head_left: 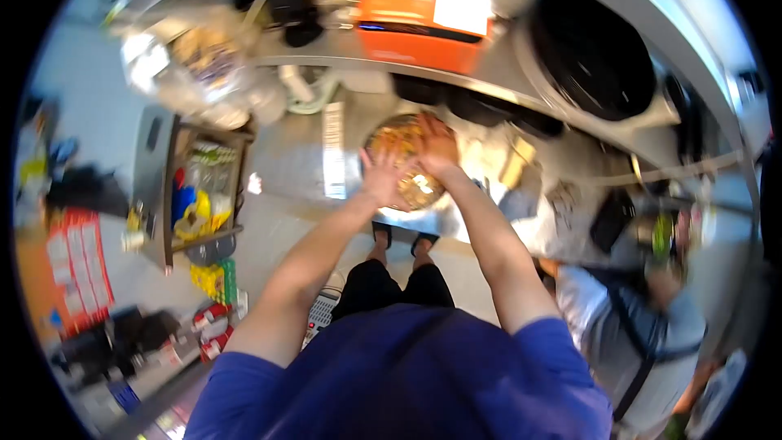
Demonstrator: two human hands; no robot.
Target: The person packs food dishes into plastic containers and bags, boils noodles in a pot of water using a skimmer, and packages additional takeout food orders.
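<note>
Near the front edge of a metal counter (285,163) sits a round, shiny metallic item (422,186), perhaps a bowl or tray, with orange-brown contents that are too blurred to name. My left hand (389,175) lies on its left side with the fingers spread. On its upper right side rests my right hand (436,147), fingers stretched out and partly smeared by motion. A white ruler-like strip (334,151) lies to the left of the round item.
Above the counter a shelf (326,55) carries an orange box (423,24) and a large black pan (593,53). An open drawer (167,195) with yellow items juts out at left. A person in grey (635,350) is close by at the lower right.
</note>
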